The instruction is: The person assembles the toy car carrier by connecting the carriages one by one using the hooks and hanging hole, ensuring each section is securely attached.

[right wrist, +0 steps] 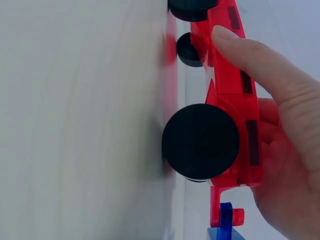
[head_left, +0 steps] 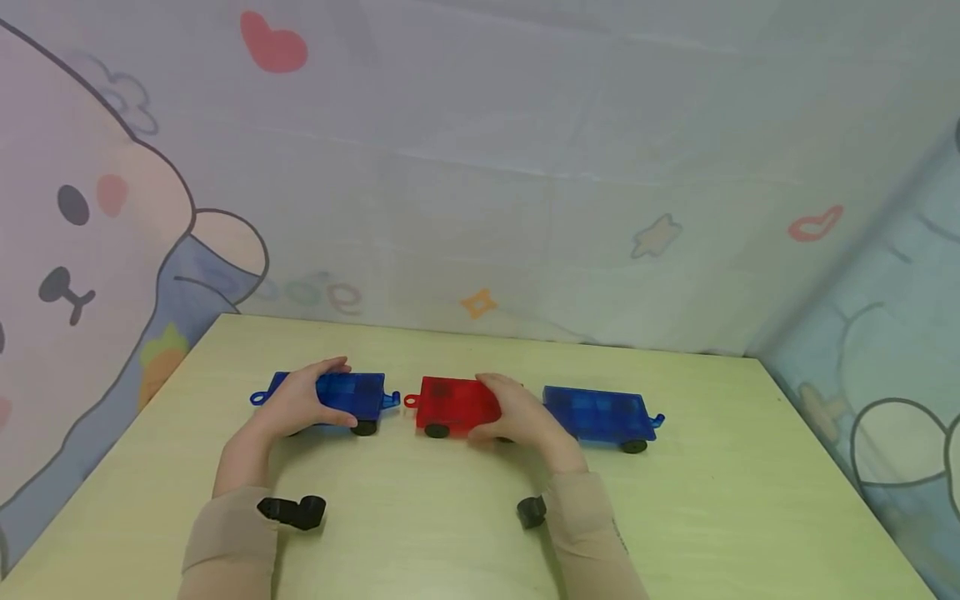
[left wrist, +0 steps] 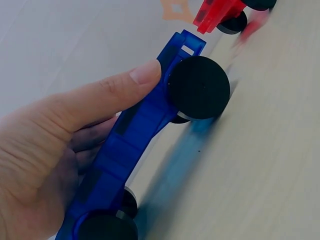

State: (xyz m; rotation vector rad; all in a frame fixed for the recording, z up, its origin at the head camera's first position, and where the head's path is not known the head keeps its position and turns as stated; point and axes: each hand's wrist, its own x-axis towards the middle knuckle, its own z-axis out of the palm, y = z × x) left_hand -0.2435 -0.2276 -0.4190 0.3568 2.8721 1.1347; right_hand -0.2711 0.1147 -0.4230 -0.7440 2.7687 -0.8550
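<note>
My left hand [head_left: 298, 403] grips a translucent blue toy wagon [head_left: 364, 395] with black wheels, thumb on the near side and fingers over the far side. A blue hook [head_left: 391, 401] on its right end stands just apart from the red ring [head_left: 411, 401] of the red toy wagon [head_left: 448, 402]. That red wagon is held by my right hand [head_left: 525, 417] near its right end, with the thumb on its side [right wrist: 235, 75]. Behind the right hand stands a second blue wagon [head_left: 596, 414]. In the right wrist view its blue ring [right wrist: 226, 220] meets the red wagon's hook [right wrist: 238, 217].
The wagons line up across the pale yellow table [head_left: 420, 517]. Behind it hangs a printed cloth [head_left: 480, 167] with cartoon figures, meeting the table's back edge. A black camera mount [head_left: 300, 512] sits on the left sleeve, another [head_left: 532, 512] on the right.
</note>
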